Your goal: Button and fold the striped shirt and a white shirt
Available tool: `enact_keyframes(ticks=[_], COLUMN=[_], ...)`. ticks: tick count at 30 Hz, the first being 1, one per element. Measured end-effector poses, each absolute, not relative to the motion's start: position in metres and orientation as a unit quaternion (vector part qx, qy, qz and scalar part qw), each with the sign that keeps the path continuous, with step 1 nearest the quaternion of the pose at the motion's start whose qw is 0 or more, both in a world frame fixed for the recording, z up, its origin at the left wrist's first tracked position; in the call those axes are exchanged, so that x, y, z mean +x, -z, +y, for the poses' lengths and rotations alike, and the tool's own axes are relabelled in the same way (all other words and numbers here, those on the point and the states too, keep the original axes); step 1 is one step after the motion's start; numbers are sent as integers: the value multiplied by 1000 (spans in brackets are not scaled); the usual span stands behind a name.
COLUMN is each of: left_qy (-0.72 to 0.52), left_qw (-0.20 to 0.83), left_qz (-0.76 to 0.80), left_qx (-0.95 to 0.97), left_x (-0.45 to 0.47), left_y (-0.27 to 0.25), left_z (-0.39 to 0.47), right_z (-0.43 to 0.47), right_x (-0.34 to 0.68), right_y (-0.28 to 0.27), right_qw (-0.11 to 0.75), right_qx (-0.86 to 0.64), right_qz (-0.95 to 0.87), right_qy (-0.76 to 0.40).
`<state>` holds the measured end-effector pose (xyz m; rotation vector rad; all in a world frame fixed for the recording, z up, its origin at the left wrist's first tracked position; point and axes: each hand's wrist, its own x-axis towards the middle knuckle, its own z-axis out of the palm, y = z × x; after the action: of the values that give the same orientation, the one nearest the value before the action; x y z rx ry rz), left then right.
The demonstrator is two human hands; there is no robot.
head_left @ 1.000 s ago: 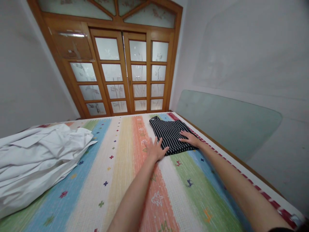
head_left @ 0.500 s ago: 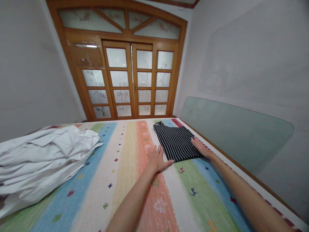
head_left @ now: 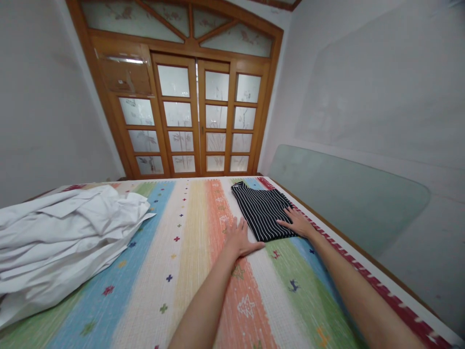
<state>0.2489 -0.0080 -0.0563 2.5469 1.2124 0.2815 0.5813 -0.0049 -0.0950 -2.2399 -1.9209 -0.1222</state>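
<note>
A black garment with thin white stripes [head_left: 263,211] lies folded flat toward the far right of a colourful striped bed cover [head_left: 196,242]. My left hand [head_left: 240,240] rests open beside the garment's left near corner, its fingers spread and the thumb reaching to the near edge. On the garment's right near part lies my right hand [head_left: 296,223], open, fingers spread over the cloth. Neither hand grips anything. What kind of garment it is, the folds do not show.
A heap of crumpled white cloth [head_left: 72,232] covers the bed's left side. A pale green board [head_left: 345,189] leans along the right wall. Beyond the bed stand wooden doors [head_left: 198,116] with frosted panes.
My right hand has moved slightly left, further onto the striped garment, whose right edge now sits a little more inward. My left hand stays nearly in place at the corner.
</note>
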Motion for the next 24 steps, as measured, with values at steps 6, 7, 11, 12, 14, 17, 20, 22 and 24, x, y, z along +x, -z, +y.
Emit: enact_keyframes(ticks=[6, 7, 11, 12, 14, 17, 20, 22, 24], left_qy=[-95, -88, -69, -65, -59, -63, -73, -89, -99], left_qw=[166, 170, 161, 157, 144, 102, 20, -40, -93], left_qz=[415, 414, 394, 380, 344, 320, 383, 439, 495], left_qx=[889, 890, 902, 909, 926, 940, 921, 893, 859], left_x=[246, 244, 228, 220, 200, 156, 100, 58, 13], left_y=[54, 53, 52, 51, 51, 48, 44, 40, 37], left_z=[-12, -14, -25, -27, -31, -32, -30, -27, -27], right_z=[-6, -5, -2, -1, -1, -1, -4, -7, -9], right_x=[581, 582, 585, 584, 582, 571, 554, 541, 530], right_y=[89, 89, 86, 84, 77, 65, 56, 55, 56], right_qw=[65, 60, 30, 23, 14, 26, 57, 82, 105], right_qx=[-747, -746, -753, -754, -750, -722, -670, -622, -571], right_qz=[-661, -663, -657, -656, -661, -690, -737, -776, -810], right_qy=[23, 22, 20, 19, 23, 40, 60, 73, 81])
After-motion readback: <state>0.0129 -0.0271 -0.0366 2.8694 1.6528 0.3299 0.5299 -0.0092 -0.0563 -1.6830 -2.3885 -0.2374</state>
